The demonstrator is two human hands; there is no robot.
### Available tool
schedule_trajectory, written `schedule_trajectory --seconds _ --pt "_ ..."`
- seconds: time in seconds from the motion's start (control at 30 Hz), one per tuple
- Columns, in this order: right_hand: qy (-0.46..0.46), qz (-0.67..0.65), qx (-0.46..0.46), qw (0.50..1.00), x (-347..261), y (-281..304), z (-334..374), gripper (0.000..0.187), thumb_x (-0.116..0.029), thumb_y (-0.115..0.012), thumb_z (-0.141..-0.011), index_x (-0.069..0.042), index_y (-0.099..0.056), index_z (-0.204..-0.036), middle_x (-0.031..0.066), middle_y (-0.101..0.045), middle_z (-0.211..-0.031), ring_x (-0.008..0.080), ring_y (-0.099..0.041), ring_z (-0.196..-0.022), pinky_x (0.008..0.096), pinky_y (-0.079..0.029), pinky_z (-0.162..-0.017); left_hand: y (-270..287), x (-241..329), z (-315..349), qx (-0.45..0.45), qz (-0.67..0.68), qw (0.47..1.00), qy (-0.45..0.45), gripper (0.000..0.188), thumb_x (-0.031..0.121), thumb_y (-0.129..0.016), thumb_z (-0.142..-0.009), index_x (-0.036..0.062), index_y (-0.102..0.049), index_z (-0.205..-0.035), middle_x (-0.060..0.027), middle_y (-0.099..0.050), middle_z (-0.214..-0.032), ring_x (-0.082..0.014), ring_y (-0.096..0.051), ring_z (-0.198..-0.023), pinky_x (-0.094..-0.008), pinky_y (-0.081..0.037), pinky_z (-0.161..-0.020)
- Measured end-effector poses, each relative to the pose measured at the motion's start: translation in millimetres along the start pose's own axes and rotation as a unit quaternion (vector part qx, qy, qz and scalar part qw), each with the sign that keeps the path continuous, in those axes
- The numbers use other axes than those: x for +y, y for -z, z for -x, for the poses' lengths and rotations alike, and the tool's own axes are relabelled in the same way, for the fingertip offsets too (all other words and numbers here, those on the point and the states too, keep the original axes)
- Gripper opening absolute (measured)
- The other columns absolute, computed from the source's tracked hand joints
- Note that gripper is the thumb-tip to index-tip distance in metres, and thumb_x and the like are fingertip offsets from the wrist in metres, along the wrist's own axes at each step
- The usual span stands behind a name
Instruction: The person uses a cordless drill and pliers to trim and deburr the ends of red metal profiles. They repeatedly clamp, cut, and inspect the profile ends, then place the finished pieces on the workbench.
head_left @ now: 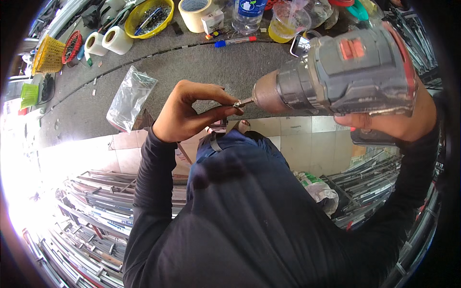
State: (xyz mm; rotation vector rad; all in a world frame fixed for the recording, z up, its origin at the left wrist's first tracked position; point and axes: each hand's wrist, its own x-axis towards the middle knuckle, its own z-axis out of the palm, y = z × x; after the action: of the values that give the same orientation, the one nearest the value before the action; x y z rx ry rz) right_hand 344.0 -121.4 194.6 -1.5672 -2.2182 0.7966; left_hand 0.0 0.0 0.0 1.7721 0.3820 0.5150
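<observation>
We see the left hand (185, 113) pinching a small metal piece (237, 104) against the drill bit (247, 101), presumably steadying it, while the right hand (410, 122) grasps the cordless drill (357, 72) (near the bench's (197, 65) front edge).

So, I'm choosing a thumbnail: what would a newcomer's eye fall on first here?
Probably the big grey drill at upper right, held in the right hand. Next, near the centre, the left hand pinching a small metal piece at the drill's tip; then the yellow bowl, top, left of centre.
</observation>
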Motion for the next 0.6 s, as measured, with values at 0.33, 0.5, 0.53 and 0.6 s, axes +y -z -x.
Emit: schedule_trajectory --seconds 0.33,0.5,0.53,0.6 --pt "-0.016 -0.012 -0.033 0.999 -1 3 -15 0.097 -0.025 -0.097 -0.085 -0.012 -0.042 -0.164 0.0112 -0.07 -0.146 0.0344 -0.069 -0.131 0.042 -0.046 -0.121 1 -15 -1 -0.039 0.009 0.999 -0.003 0.011 0.002 -0.083 -0.097 -0.002 -0.086 -0.107 -0.0145 -0.087 -0.107 -0.0252 -0.079 -0.109 -0.0462 -0.054 -0.11" --pt "-0.02 -0.016 -0.05 0.998 -3 1 -16 0.094 -0.024 -0.096 -0.084 -0.012 -0.043 -0.161 0.0111 -0.07 -0.144 0.0335 -0.069 -0.129 0.0416 -0.046 -0.119 -4 -20 1 -0.001 0.033 0.999 -0.016 0.013 0.008 -0.086 -0.094 0.005 -0.087 -0.107 -0.0097 -0.086 -0.098 -0.0221 -0.083 -0.096 -0.0564 -0.044 -0.125" --pt "-0.021 -0.015 -0.054 0.998 -4 1 -17 0.093 -0.024 -0.096 -0.084 -0.012 -0.044 -0.16 0.011 -0.07 -0.143 0.0333 -0.069 -0.128 0.0415 -0.046 -0.119 -4 -20 3 -0.001 0.038 0.999 -0.006 0.013 0.008 -0.086 -0.094 0.0052 -0.087 -0.107 -0.0097 -0.086 -0.098 -0.0226 -0.083 -0.096 -0.0566 -0.044 -0.125" --pt "-0.021 -0.016 -0.062 0.998 -5 -3 -18 0.092 -0.023 -0.096 -0.084 -0.011 -0.044 -0.159 0.011 -0.07 -0.142 0.033 -0.069 -0.128 0.0413 -0.047 -0.118 -2 -19 4 -0.004 0.038 0.999 0.0 0.012 0.008 -0.086 -0.094 0.0055 -0.087 -0.106 -0.0097 -0.087 -0.098 -0.0232 -0.083 -0.096 -0.057 -0.044 -0.126"
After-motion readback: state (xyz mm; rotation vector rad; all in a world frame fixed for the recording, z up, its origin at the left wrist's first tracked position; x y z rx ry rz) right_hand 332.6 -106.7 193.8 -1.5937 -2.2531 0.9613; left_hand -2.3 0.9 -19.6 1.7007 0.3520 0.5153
